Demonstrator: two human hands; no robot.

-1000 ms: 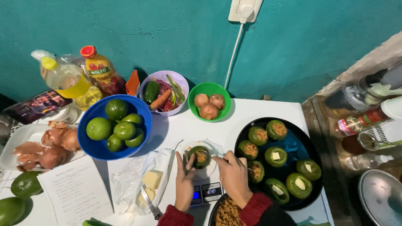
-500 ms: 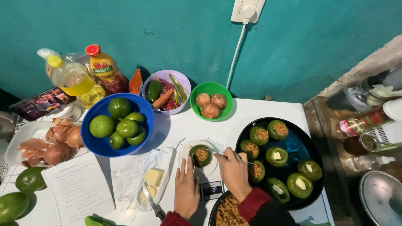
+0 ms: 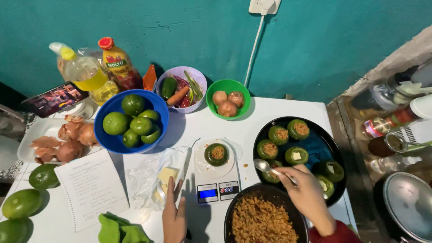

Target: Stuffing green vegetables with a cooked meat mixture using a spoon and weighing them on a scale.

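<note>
— Two hands over one crowded white worktop (image 3: 270, 114); start with the biggest things?

— Right of centre sits a black round tray (image 3: 330, 144) carrying stuffed green halves, some filled with brown mince, some with a pale cube. At the bottom edge, a dark pan of brown mince (image 3: 261, 220) touches the tray's lower left rim.

— And on the left side?

— A blue bowl of limes (image 3: 135, 120) in the upper left, with oil bottles (image 3: 96, 72) behind it against the teal wall. Below the bowl lies a handwritten sheet (image 3: 92, 189), and left of it a white tray of onion skins (image 3: 54, 139).

— The middle?

— A small white kitchen scale (image 3: 216, 180) with a lit blue display. On its platform stands one stuffed green half (image 3: 217, 154), filled with mince, well clear of both hands.

— So what are the hands doing?

— The right hand (image 3: 308, 195), lower right, is closed around the handle of a metal spoon (image 3: 265, 166); the bowl of the spoon points left, above the pan's rim and just beside the tray. The left hand (image 3: 174, 215), bottom centre, lies flat and open, fingers stretched up onto clear plastic wrap (image 3: 153, 175) holding pale cheese pieces (image 3: 165, 174), just left of the scale
</note>
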